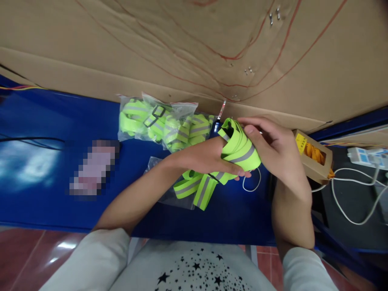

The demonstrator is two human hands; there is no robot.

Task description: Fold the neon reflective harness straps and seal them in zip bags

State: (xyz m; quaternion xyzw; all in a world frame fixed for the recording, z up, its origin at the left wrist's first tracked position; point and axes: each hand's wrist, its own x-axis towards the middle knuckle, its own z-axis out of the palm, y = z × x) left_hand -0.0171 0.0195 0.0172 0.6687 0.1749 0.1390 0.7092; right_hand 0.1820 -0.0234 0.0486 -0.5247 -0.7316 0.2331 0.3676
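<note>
left hand (216,155) and right hand (273,145) grasp a half-coiled, neon-yellow fabric strap (238,143); filled clear plastic bags (185,108) line the surface's (233,222) back edge.

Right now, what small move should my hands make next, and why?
Probably the right hand should wrap the loose strap around the green bundle while the left hand steadies it: both hands are at the bundle, and unwound strap trails below it, over the clear bag.

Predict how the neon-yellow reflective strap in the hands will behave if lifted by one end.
The neon-yellow reflective strap is probably floppy, since it bends into overlapping loops. It looks light, being thin, flat webbing. It may well uncoil, since no tie shows around the loops.
</note>
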